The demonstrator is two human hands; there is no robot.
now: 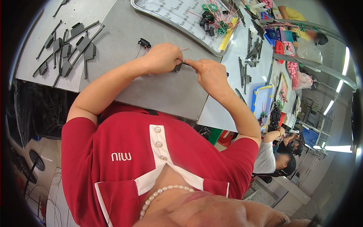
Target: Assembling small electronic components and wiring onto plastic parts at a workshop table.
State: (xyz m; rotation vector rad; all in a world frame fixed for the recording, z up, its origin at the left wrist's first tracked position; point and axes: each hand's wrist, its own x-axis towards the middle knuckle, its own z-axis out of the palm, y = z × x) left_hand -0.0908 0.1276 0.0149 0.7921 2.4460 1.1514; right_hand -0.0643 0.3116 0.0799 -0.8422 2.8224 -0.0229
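Over the grey table my two hands come together at a small black plastic part (177,68), mostly hidden by the fingers. My left hand (162,58) is closed on it, back of the hand upward. From the other side my right hand (211,75) has its fingers curled and its index fingertip against the dark piece at the left fingertips. Thin pale and red wires show just past the left hand. A little black component (144,42) with thin wires lies beyond my left wrist.
Several long black plastic bars with box-shaped bodies (77,47) lie in a pile at the left. A metal tray (170,19) at the back holds green and black wired parts (221,27). More black bars (245,77) and a blue tray (261,100) are at right. Other people sit farther right.
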